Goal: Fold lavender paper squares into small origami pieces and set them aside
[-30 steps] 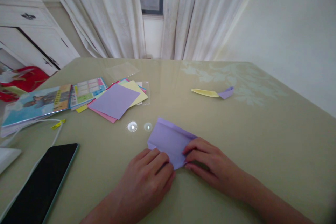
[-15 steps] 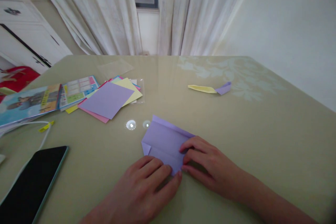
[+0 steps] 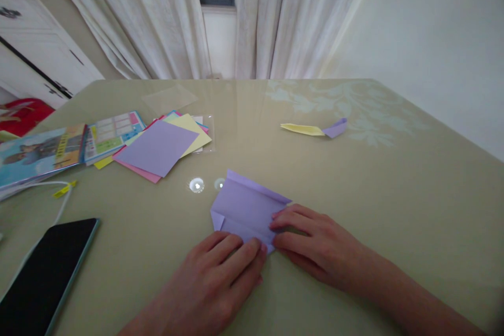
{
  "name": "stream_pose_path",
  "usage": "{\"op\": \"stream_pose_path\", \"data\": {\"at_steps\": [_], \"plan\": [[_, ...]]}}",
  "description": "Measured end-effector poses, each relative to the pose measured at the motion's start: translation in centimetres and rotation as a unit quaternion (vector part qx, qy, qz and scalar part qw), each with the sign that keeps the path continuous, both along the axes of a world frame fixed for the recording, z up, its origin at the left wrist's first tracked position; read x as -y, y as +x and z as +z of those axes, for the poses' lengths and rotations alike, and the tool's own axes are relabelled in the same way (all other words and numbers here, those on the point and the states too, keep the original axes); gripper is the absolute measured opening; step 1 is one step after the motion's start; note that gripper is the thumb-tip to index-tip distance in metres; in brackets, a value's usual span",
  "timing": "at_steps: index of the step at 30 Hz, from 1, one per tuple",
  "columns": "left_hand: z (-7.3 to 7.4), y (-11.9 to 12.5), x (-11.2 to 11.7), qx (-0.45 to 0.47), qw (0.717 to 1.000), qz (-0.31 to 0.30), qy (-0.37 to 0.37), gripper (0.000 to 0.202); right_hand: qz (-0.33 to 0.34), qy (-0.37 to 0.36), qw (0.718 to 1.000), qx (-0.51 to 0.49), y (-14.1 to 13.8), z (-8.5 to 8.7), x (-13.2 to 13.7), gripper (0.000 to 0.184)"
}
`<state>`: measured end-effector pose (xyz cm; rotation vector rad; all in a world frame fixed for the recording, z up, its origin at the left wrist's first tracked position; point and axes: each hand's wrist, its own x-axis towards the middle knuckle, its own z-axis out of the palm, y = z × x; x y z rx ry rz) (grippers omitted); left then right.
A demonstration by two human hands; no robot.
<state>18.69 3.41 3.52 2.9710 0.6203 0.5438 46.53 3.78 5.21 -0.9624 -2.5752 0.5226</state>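
A creased sheet of purple origami paper (image 3: 246, 205) lies on the table between my hands. Its far edge carries a narrow fold, and one small corner at the left is turned in. My left hand (image 3: 224, 273) holds down the near edge, fingers bent and thumb close against the index finger. At the right end, my right hand (image 3: 311, 239) grips the paper with curled fingertips on it. The two sets of fingertips are close together at the near right corner, where they hide part of the sheet.
A stack of coloured paper (image 3: 157, 147) sits at the left, beside booklets (image 3: 43, 152). A black phone (image 3: 47, 273) and white cable (image 3: 65, 207) lie at the near left. Farther back on the right rests a yellow and purple folded paper piece (image 3: 315, 129).
My left thumb has drawn in against the index finger, and the near right corner of the paper is now turned up. My right fingers have closed up slightly. The view has shifted a little.
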Motion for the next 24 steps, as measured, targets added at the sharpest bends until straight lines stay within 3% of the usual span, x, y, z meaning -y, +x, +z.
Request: {"op": "stream_pose_path", "data": {"at_steps": [24], "plan": [[-0.2,0.5,0.6,-0.022,0.999,0.031,-0.025,0.029,0.029,0.091,0.994,0.057,0.6,0.3,0.5,0.024]]}}
